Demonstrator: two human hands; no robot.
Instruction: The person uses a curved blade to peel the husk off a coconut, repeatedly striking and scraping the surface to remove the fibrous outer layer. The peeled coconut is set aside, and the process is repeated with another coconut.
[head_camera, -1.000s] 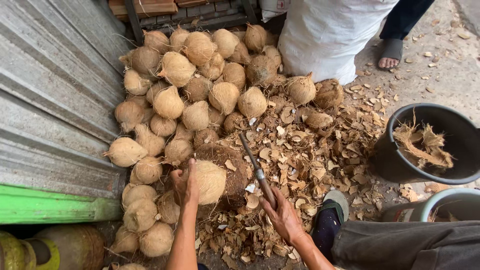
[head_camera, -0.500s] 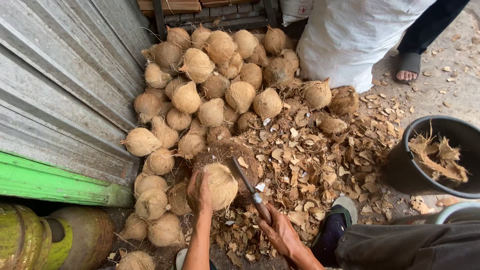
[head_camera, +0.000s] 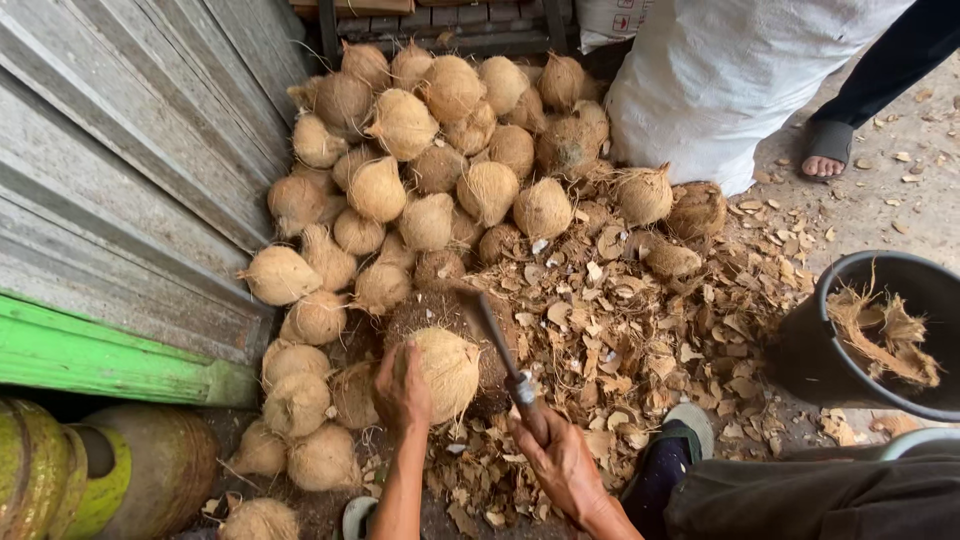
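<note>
Coconut (head_camera: 447, 372): pale and husked, on the ground at the near edge of the coconut pile (head_camera: 430, 180).
Left hand (head_camera: 401, 388): fingers wrapped over the coconut's left side.
Right hand (head_camera: 560, 462): closed around a knife (head_camera: 497, 340), blade beside the coconut.
Husk chips (head_camera: 640, 320): spread right toward a black bucket (head_camera: 880, 335).

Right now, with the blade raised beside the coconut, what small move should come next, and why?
Probably a short chop down onto the coconut. The left hand grips its left side and steadies it on the husk scraps, while the right hand holds the knife lifted next to it. The fingers sit close, so the blade should land on the far side.
</note>
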